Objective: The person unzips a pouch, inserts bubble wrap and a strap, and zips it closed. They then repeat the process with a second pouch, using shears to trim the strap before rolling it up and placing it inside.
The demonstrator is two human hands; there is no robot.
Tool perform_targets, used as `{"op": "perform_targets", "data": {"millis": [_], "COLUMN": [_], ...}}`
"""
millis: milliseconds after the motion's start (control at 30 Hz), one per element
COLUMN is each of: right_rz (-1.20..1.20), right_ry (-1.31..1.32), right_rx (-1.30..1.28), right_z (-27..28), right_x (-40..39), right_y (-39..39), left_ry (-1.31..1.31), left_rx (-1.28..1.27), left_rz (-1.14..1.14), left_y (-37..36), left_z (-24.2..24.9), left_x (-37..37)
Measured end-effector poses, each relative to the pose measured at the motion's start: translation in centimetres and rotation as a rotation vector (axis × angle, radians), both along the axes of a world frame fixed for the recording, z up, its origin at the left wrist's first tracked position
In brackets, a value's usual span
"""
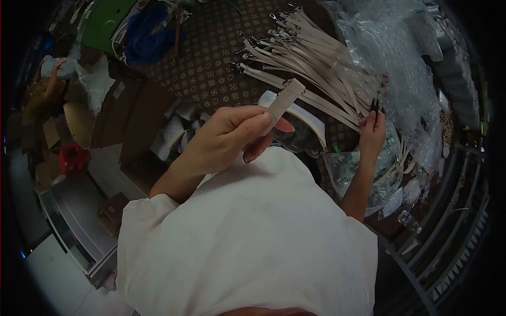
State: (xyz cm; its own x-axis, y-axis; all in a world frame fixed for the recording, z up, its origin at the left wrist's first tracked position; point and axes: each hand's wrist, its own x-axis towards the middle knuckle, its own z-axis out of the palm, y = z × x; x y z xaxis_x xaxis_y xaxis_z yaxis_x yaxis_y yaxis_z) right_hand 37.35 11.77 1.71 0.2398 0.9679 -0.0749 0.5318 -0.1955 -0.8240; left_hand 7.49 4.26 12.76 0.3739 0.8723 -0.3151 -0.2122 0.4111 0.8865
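Note:
My left hand (226,134) is in front of my chest, its thumb and fingers pinched on a cream strap (284,102). A metal ring or clasp shows near the strap's upper end. Off to the right, my right hand (373,130) is closed around small black snips (375,105), their two narrow points upward. Just beyond the right hand, a pile of cream straps (311,63) with metal clasps lies on the brown patterned cloth (205,68). A curved white band (303,116) over something dark is partly hidden behind my left hand.
Clear plastic wrap (395,58) heaps along the right side. A clear bag (348,168) lies below my right hand. Cardboard boxes (126,113) stand at left, near a red object (74,158). Blue material (145,34) lies at back left; a metal rack (453,221) stands at right.

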Motion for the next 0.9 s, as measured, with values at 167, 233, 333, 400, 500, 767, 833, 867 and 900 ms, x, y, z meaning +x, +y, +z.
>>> {"op": "perform_targets", "data": {"millis": [167,233,333,400,500,767,833,867,900], "right_rz": [0.291,0.424,0.608,0.661,0.7,0.7,0.695,0.696,0.696], "right_ry": [0.009,-0.093,-0.008,-0.008,-0.003,-0.044,-0.051,-0.04,-0.03], "right_rx": [0.556,0.636,0.677,0.71,0.743,0.731,0.73,0.733,0.736], "right_z": [6.9,8.4,8.7,8.3,8.0,7.9,7.8,7.8,7.7], "right_x": [-6.7,-8.8,-10.4,-10.9,-11.3,-11.2,-11.1,-11.1,-11.1], "right_y": [-3.4,-4.7,-5.3,-4.9,-4.7,-4.9,-4.9,-4.9,-4.9], "left_ry": [-0.039,-0.045,-0.047,-0.041,-0.053,-0.028,-0.031,-0.034,-0.033], "left_rx": [0.007,0.025,0.075,0.104,0.052,0.071,0.076,0.082,0.081], "left_rz": [0.093,0.078,0.053,0.044,0.056,0.055,0.051,0.052,0.048], "left_y": [-0.4,-0.4,-0.5,-0.6,-0.6,-0.4,-0.4,-0.4,-0.4], "left_z": [-0.1,-0.1,-0.4,-0.4,-0.2,-0.1,-0.2,-0.3,-0.3], "left_x": [0.9,0.9,0.8,0.7,0.8,1.0,1.0,1.0,1.1]}}
